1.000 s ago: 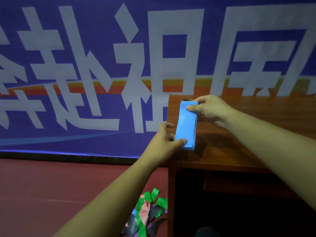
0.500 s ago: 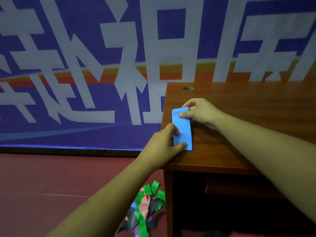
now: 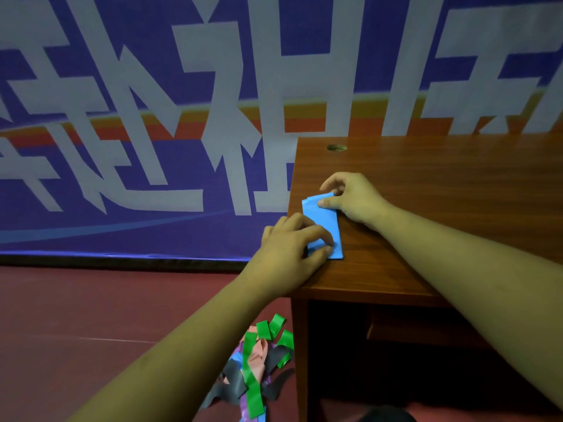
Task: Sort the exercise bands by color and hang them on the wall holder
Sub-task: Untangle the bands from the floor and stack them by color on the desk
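A folded light-blue exercise band lies flat near the left edge of a brown wooden table. My left hand pinches its near end, thumb on top and fingers curled over it. My right hand holds its far end, thumb pressed on the blue surface and fingers curled behind. On the floor below, beside the table leg, lies a tangled pile of bands in green, grey, pink and purple. No wall holder is in view.
A large blue banner with white characters and an orange stripe covers the wall behind. The floor is dark red. The table top has a round cable hole near its back edge. Under the table it is dark.
The blue band was held up in the air between both hands. It has come down and now lies flat on the table, with both hands still on its ends.
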The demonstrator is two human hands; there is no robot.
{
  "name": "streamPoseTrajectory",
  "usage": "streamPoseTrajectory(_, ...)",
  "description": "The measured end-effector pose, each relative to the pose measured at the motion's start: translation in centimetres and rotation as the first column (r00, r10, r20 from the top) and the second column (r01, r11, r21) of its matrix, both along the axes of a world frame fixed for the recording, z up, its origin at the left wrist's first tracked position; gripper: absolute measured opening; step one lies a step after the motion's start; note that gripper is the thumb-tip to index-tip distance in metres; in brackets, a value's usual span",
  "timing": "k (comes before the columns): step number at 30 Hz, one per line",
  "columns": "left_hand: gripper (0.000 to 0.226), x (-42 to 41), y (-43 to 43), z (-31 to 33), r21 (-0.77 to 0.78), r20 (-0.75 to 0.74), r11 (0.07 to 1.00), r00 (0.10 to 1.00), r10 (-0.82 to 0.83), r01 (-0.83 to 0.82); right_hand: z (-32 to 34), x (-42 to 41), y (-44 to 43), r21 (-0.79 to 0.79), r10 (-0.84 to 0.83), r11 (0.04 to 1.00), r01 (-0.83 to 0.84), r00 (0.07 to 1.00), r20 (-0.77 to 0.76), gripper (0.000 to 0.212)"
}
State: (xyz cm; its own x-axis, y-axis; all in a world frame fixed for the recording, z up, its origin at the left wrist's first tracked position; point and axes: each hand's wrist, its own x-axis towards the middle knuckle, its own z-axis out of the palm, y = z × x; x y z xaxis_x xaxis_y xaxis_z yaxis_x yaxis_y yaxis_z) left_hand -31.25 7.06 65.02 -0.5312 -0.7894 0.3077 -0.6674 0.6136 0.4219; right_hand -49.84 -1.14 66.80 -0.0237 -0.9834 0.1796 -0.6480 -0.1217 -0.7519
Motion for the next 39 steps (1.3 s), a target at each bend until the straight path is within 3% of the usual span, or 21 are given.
streamPoseTrajectory(2,0.020,-0.1,0.0,-0.1,0.001,0.005,1.000,1.000,0.005,-0.005,-0.2,0.2,0.0,-0.035,-0.012,0.999,0.006,0.985,-0.174,0.013)
streamPoseTrajectory(4,0.021,-0.1,0.1,0.0,0.017,-0.004,1.000,1.000,0.003,-0.003,-0.2,0.3,0.0,-0.034,-0.029,0.999,0.022,0.972,-0.234,0.009)
streamPoseTrajectory(8,0.018,0.9,0.2,0.4,0.067,-0.192,0.998,0.981,0.031,-0.019,1.4,0.7,0.8,-0.054,-0.039,0.998,0.029,0.980,-0.196,0.007)
streamPoseTrajectory(13,0.010,5.8,-0.6,2.0,0.186,-0.391,0.953,0.872,0.295,-0.240,4.3,4.2,2.3,-0.162,-0.007,0.987,-0.021,0.986,-0.169,0.016)
streamPoseTrajectory(20,0.011,17.8,-1.0,0.7,0.267,-0.210,0.797,0.775,0.596,-0.541,4.3,15.6,3.7,-0.098,0.142,0.983,-0.154,0.983,-0.114,0.015)
streamPoseTrajectory(26,0.016,27.0,0.7,-4.6,0.350,-0.033,0.648,0.682,0.730,-0.676,-1.9,25.9,3.6,0.039,0.236,0.972,-0.234,0.967,-0.092,0.025)
streamPoseTrajectory(33,0.018,33.5,0.2,-15.2,0.414,0.136,0.539,0.635,0.760,-0.734,-13.7,31.2,0.9,0.247,0.235,0.946,-0.211,0.969,-0.072,0.020)
streamPoseTrajectory(39,0.019,34.7,-2.6,-25.2,0.517,0.225,0.500,0.674,0.704,-0.695,-24.6,32.7,-2.8,0.364,0.199,0.919,-0.155,0.976,-0.087,0.016)
